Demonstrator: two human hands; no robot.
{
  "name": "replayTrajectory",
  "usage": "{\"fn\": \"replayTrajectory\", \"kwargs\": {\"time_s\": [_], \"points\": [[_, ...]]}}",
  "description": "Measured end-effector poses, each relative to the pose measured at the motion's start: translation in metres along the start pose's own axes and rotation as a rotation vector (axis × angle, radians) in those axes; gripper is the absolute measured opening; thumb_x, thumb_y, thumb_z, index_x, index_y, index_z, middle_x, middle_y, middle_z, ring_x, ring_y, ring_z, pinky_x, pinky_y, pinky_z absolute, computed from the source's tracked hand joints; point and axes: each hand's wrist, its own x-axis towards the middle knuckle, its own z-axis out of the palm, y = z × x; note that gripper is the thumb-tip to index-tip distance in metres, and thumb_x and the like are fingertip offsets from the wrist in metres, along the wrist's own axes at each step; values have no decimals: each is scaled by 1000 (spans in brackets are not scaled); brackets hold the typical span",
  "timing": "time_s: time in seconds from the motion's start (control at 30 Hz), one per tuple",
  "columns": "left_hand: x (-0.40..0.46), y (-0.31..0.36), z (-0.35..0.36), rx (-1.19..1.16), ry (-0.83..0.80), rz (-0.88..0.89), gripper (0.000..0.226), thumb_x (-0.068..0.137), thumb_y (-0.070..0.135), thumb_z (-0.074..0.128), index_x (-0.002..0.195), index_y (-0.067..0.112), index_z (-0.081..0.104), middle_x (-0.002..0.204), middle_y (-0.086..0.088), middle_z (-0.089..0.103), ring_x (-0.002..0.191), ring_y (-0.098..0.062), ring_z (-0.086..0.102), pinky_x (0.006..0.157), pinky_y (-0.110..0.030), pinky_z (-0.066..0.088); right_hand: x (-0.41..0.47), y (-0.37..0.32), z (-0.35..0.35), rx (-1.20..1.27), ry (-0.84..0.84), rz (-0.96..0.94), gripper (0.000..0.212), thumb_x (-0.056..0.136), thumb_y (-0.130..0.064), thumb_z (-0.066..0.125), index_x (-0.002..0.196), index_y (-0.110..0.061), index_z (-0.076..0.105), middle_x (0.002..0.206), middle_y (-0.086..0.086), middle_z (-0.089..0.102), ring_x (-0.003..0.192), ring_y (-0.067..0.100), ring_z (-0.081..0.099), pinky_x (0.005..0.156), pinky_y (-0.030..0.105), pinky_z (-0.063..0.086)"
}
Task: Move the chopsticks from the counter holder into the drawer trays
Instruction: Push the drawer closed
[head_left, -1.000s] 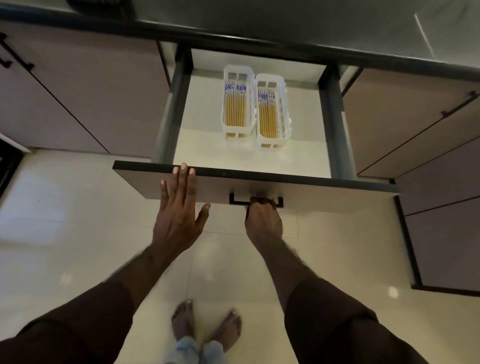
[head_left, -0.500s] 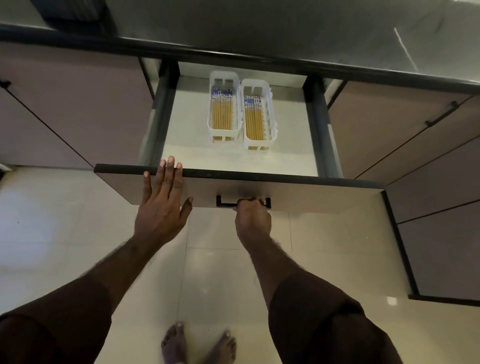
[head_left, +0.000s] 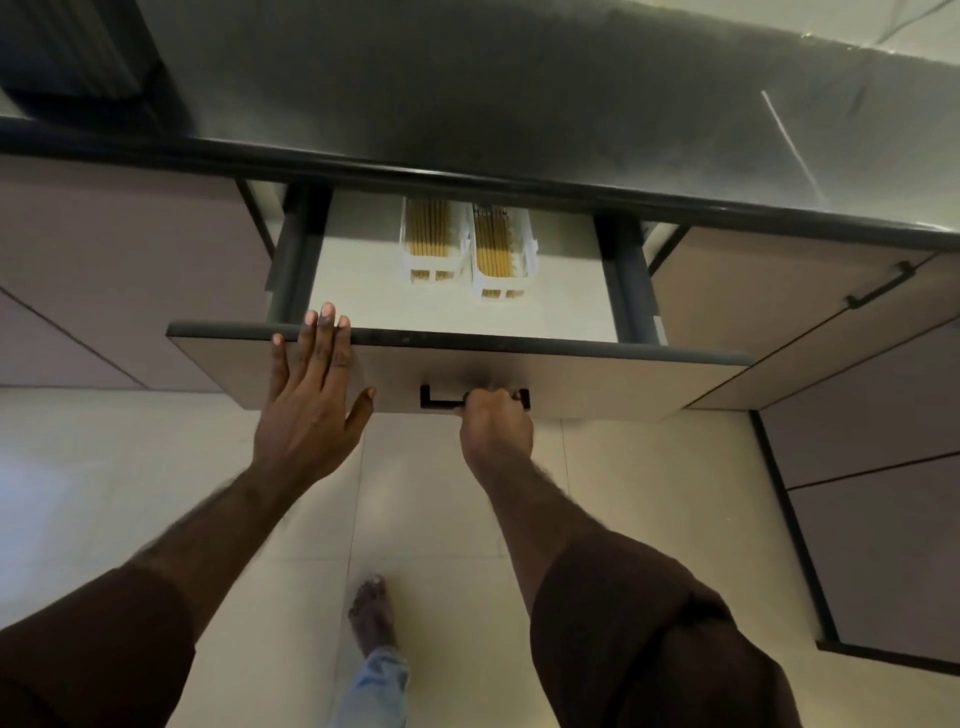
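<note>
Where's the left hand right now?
In the head view, the left hand lies flat and open against the drawer front, left of the handle, fingertips at its top edge.

The drawer (head_left: 363, 270) stands partly out from under the bench (head_left: 519, 119), its front panel (head_left: 597, 382) nearest the person. Inside the drawer, toward its back, two trays (head_left: 434, 265) sit side by side and touching, each holding chopsticks (head_left: 427, 228) laid lengthwise; their far ends run under the bench edge. The handle (head_left: 441, 402) sits on the front panel, about midway along it. The left hand (head_left: 311, 410) lies flat on the panel to the left of the handle, fingers (head_left: 327, 332) reaching over the panel's top edge. The right hand (head_left: 496, 421) is closed around the handle's right part. Below the panel, a foot (head_left: 371, 618) stands on the floor (head_left: 104, 467).
</note>
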Motion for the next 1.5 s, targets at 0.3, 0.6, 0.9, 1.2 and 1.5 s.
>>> {"fn": "replayTrajectory", "kwargs": {"time_s": [0.3,0.6,0.9,1.2,1.5], "points": [[96,-25,26,-100,79,40,82,94,42,43,151,5,-3,159,-15,-7,149,-30,-6,120,-50,-1,89,-13,-24,21,54,-4,26,96,-19,58,120,-11,63,111,11,68,99,25,66,83,35,54],[187,-37,30,-74,223,118,82,95,39,48,148,1,-3,155,-17,-5,145,-28,-8,119,-47,-4,174,-21,-47,43,156,-15,26,98,-15,52,121,-12,63,115,11,67,105,27,64,83,35,53],[222,-45,42,-38,322,112,92,94,41,52,148,9,-16,156,-1,-28,145,-22,-18,119,-48,-5,214,-15,-51,22,14,-32,46,94,-9,58,139,-16,49,147,11,46,139,28,37,117,39,31],[222,-40,39,-7,324,67,90,93,36,54,147,1,-8,156,-15,-12,145,-24,-15,118,-50,-2,232,-14,-55,-3,80,-41,43,93,-11,60,135,-17,54,141,9,52,137,27,41,116,42,33],[214,-24,26,-60,243,32,86,90,27,60,149,-5,6,156,-31,10,145,-32,-3,118,-55,4,220,0,-53,8,196,-138,39,98,-20,53,137,-16,51,134,9,58,130,28,48,113,40,35]]}}
